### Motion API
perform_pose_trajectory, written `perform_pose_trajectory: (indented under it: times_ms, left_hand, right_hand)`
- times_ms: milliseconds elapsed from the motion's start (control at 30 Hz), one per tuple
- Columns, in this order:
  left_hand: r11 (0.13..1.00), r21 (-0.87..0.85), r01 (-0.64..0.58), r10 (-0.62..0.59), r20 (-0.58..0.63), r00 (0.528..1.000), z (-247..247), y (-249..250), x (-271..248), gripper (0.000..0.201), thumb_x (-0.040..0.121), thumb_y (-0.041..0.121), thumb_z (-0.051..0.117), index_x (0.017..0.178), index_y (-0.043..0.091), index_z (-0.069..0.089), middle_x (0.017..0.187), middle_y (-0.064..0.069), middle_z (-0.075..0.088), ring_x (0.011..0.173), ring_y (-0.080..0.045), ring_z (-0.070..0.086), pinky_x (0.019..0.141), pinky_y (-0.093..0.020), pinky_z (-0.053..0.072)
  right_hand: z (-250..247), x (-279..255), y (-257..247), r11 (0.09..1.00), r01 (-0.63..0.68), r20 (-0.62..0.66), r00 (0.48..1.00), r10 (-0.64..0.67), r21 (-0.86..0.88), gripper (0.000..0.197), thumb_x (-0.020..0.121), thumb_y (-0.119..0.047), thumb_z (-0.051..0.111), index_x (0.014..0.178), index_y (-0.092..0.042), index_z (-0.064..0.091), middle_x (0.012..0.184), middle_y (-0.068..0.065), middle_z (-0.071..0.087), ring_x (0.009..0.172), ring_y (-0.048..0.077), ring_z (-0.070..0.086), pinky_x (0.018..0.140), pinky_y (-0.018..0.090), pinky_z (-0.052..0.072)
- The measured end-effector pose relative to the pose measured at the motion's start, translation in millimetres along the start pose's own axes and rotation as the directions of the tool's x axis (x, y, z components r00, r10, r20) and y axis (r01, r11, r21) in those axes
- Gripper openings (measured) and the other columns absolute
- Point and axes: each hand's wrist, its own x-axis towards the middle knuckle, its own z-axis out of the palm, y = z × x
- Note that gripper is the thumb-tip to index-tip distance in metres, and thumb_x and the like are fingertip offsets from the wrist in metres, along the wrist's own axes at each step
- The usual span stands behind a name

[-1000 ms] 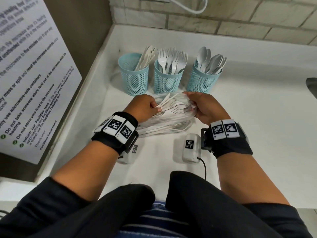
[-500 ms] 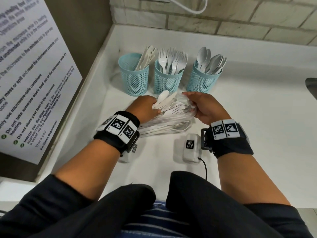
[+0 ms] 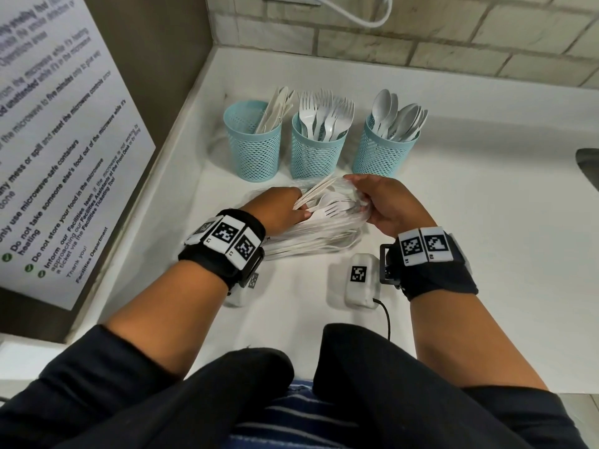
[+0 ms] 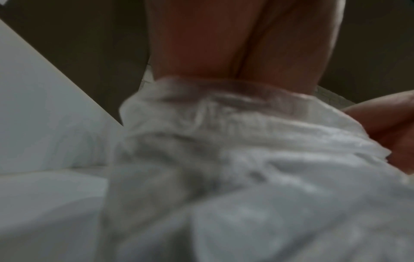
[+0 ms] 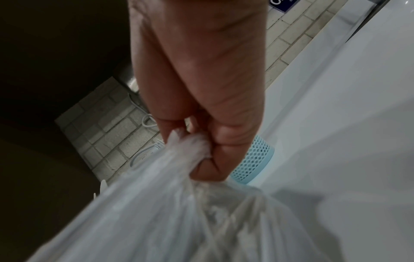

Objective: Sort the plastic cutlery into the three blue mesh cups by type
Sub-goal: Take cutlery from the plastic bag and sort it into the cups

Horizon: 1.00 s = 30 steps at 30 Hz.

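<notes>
Three blue mesh cups stand in a row at the back of the white counter: the left cup (image 3: 254, 150) holds knives, the middle cup (image 3: 316, 153) forks, the right cup (image 3: 384, 153) spoons. In front of them lies a clear plastic bag (image 3: 319, 239) of mixed white cutlery. My left hand (image 3: 299, 209) is in the bag's mouth, fingers curled round several cutlery pieces (image 3: 319, 194) that stick out toward the right. My right hand (image 3: 359, 196) pinches the bag's bunched rim (image 5: 190, 147) and holds it up. The left wrist view is blurred, showing my left hand (image 4: 235, 44) against the bag (image 4: 246, 141).
Two white tagged devices (image 3: 361, 280) sit on the counter near my wrists, one with a black cable. A printed notice (image 3: 64, 140) covers the left wall. A brick wall with a white cord (image 3: 356, 14) runs behind. A sink edge (image 3: 588, 166) shows at the right.
The cutlery in my left hand has shifted: a spoon bowl showed at the bag's mouth half a second ago, now long handles point up to the right. My right hand keeps its hold.
</notes>
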Motion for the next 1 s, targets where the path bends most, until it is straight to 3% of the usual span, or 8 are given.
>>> perform_pose_trajectory:
  times_ms: [167,367,500,633,700,767,833,1000]
  left_hand:
    - [0.998,-0.056,-0.005,0.004,-0.025,1.0,-1,0,-2,0.021,0.091,0.025,0.055,0.106,0.011,0.061,0.112,-0.009,0.064,0.106,-0.025,0.057,0.081,-0.024,0.037]
    - [0.984,-0.177,-0.013,0.005,-0.044,0.999,-3,-6,-2,0.017,0.093,0.026,0.053,0.098,0.012,0.061,0.097,-0.006,0.064,0.098,-0.025,0.06,0.079,-0.027,0.039]
    - [0.971,-0.236,-0.023,0.015,-0.037,0.999,-6,-5,-4,0.032,0.099,0.027,0.041,0.117,0.006,0.056,0.116,-0.014,0.061,0.111,-0.03,0.055,0.083,-0.027,0.037]
    - [0.929,-0.369,-0.038,0.032,-0.022,0.999,-14,-3,-2,0.032,0.1,0.03,0.037,0.12,0.015,0.058,0.118,-0.008,0.06,0.109,-0.022,0.054,0.088,-0.027,0.037]
    - [0.901,-0.429,-0.068,0.049,-0.054,0.997,-21,-2,1,0.032,0.1,0.03,0.036,0.117,0.015,0.059,0.116,-0.005,0.06,0.108,-0.02,0.054,0.094,-0.029,0.038]
    - [0.805,-0.586,-0.095,0.062,-0.077,0.995,-28,1,2,0.027,0.1,0.025,0.037,0.098,0.015,0.062,0.103,-0.006,0.066,0.095,-0.019,0.062,0.091,-0.03,0.047]
    - [0.645,-0.759,-0.091,0.068,-0.061,0.996,-34,7,0,0.025,0.1,0.02,0.038,0.086,0.013,0.058,0.079,-0.002,0.07,0.069,-0.01,0.068,0.071,-0.021,0.055]
    - [0.407,-0.913,-0.001,0.11,0.048,0.993,-37,10,-6,0.019,0.098,0.016,0.042,0.096,0.009,0.059,0.066,0.001,0.072,0.059,-0.007,0.068,0.057,-0.019,0.056]
  right_hand:
    - [0,-1,0,1.0,0.005,0.007,1.0,-0.005,-0.011,0.02,0.095,-0.011,0.048,0.088,-0.015,0.066,0.072,0.0,0.063,0.066,0.013,0.061,0.059,0.023,0.055]
    - [-1,-3,-1,1.0,0.006,-0.002,1.0,-0.006,-0.021,0.02,0.095,-0.012,0.048,0.086,-0.017,0.065,0.057,-0.005,0.06,0.056,0.01,0.059,0.057,0.022,0.055]
    - [0,-5,-4,0.978,0.054,-0.037,0.997,-0.063,-0.203,0.015,0.094,-0.018,0.053,0.086,-0.016,0.066,0.069,0.003,0.055,0.053,0.011,0.056,0.064,0.026,0.051]
    - [5,-11,-21,0.732,0.25,-0.049,0.932,-0.36,-0.633,0.033,0.096,-0.031,0.047,0.108,-0.007,0.067,0.098,0.01,0.067,0.091,0.024,0.061,0.083,0.03,0.044]
    - [11,-18,-34,0.69,0.361,-0.039,0.87,-0.491,-0.627,0.042,0.097,-0.037,0.043,0.11,-0.005,0.067,0.111,0.013,0.067,0.106,0.024,0.06,0.088,0.029,0.043]
    - [17,-25,-47,0.708,0.452,0.011,0.847,-0.532,-0.543,0.045,0.096,-0.04,0.045,0.108,-0.001,0.065,0.107,0.013,0.068,0.101,0.024,0.063,0.086,0.033,0.046]
    - [24,-29,-53,0.766,0.459,0.076,0.874,-0.479,-0.45,0.035,0.094,-0.039,0.049,0.109,-0.01,0.064,0.094,0.0,0.066,0.083,0.012,0.062,0.072,0.027,0.049]
    - [35,-22,-53,0.845,0.429,0.085,0.901,-0.426,-0.319,0.012,0.093,-0.022,0.055,0.101,-0.017,0.062,0.076,-0.007,0.062,0.058,0.005,0.056,0.053,0.018,0.043]
